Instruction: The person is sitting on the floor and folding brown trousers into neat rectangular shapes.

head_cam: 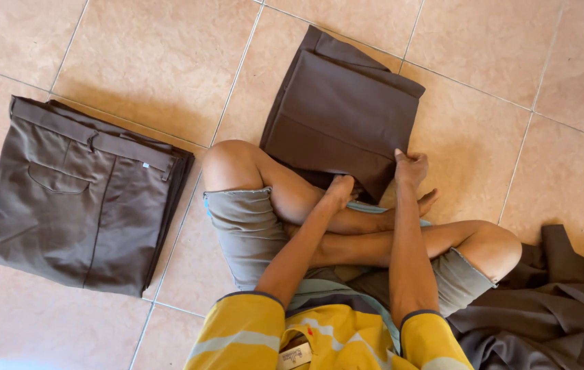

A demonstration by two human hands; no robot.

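Note:
I sit cross-legged on a tiled floor. A folded dark brown garment [343, 109] lies in front of my legs. My left hand [339, 190] rests on its near edge, fingers curled onto the cloth by my shin. At the garment's near right corner, my right hand [411, 168] is closed on the fabric. To my left, a stack of folded brown trousers [83, 199] lies flat with a back pocket and waistband showing.
A loose heap of dark brown cloth [552, 308] lies on the floor at my right hip. Beige tiles [148, 55] with grout lines surround everything. My knees [230, 161] spread to both sides.

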